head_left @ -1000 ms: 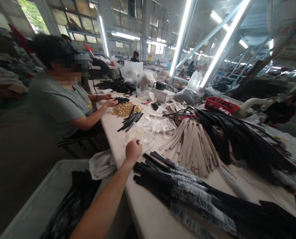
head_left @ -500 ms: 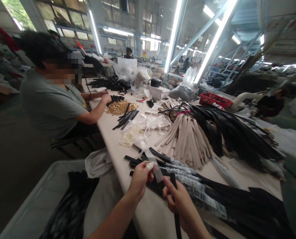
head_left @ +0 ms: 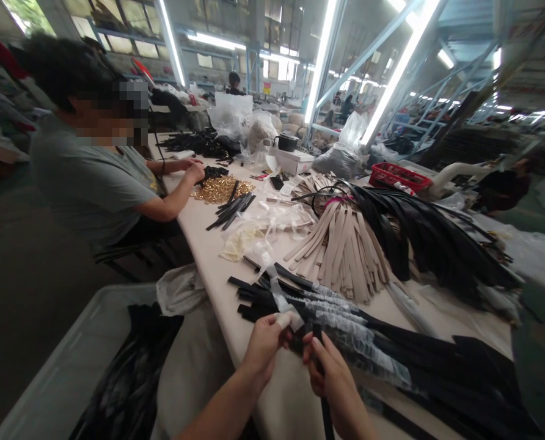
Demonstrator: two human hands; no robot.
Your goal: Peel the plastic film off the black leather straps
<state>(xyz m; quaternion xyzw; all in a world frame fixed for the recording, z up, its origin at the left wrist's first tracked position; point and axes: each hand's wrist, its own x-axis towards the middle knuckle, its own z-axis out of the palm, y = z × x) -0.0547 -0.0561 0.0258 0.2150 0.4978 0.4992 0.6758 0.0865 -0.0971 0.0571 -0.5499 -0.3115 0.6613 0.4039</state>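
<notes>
My left hand, with a pale wrap on its thumb, is closed on the end of a clear plastic strip that trails back across the table. In my right hand a black strap is pinched near its upper end, the rest hanging down past the table edge. The two hands are close together, with a small gap between their fingertips. Just beyond them lie several black straps, some with crinkled clear plastic wrapped around them.
A fanned bundle of beige straps and a black bundle lie further back. Gold metal pieces are heaped before a co-worker at left. A plastic bin holding black straps stands below the table edge. A red basket sits behind.
The plastic strip's end has moved from between both hands into my left hand's fingers. My right hand has come off the plastic and lowered slightly, still holding the black strap.
</notes>
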